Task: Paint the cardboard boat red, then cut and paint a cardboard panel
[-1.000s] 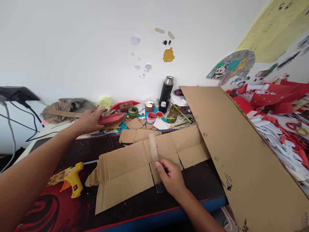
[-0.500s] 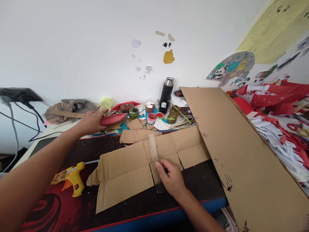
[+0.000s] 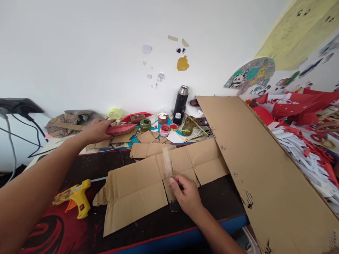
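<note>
My left hand (image 3: 95, 131) reaches across the table to a small red boat-shaped cardboard piece (image 3: 122, 129), its fingers and thumb closed around the near left end. My right hand (image 3: 186, 194) pinches a clear ruler (image 3: 167, 162) that lies across a creased sheet of brown cardboard (image 3: 137, 197). The ruler's lower end sticks out past a cut gap in the cardboard's front edge. To the left of the sheet, a yellow glue gun (image 3: 79, 199) rests on its side, with a glue stick in its back.
Along the wall stand paint jars (image 3: 145, 124), a black flask (image 3: 181, 102) and cardboard scraps (image 3: 148, 136). A large cardboard panel (image 3: 254, 158) leans over the right side. Beyond it lie white paper strips (image 3: 299, 151); another person's hand (image 3: 328, 126) shows at the right edge.
The view has shifted slightly. My left hand stays at the red boat-shaped piece, and my right hand keeps the ruler in place. Another person's hand has come into view at the right edge.
</note>
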`<move>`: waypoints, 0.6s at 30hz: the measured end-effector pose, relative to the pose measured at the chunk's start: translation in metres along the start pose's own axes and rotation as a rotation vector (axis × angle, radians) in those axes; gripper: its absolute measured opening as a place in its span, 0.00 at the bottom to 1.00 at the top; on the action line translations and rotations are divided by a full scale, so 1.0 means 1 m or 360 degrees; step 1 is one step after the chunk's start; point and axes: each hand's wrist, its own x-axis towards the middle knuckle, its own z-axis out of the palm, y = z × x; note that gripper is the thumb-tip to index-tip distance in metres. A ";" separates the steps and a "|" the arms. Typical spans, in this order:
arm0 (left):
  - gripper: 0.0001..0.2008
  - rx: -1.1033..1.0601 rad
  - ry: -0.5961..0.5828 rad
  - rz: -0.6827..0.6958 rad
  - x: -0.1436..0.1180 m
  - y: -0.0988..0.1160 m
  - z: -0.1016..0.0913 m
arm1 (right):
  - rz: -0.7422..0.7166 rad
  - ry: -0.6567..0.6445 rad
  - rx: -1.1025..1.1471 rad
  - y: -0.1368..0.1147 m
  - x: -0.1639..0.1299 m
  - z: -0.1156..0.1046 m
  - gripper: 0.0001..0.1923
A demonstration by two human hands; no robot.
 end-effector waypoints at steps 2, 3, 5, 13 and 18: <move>0.46 0.0021 -0.0014 0.0000 -0.001 0.001 -0.002 | -0.0004 0.0002 -0.0004 0.000 0.000 0.000 0.23; 0.46 0.0029 -0.0017 0.0002 -0.003 0.003 -0.003 | -0.0007 0.0003 -0.0010 0.000 0.000 0.000 0.23; 0.45 0.0048 -0.0022 0.0002 -0.005 0.007 -0.005 | -0.0014 0.0004 -0.0020 0.000 0.000 0.000 0.23; 0.45 0.0107 -0.0015 -0.0019 -0.008 0.012 -0.003 | -0.0010 -0.0011 -0.0005 0.001 0.000 0.000 0.23; 0.44 0.0100 0.0006 0.0001 -0.014 0.012 -0.003 | -0.0013 0.0006 -0.0004 0.001 0.000 0.001 0.23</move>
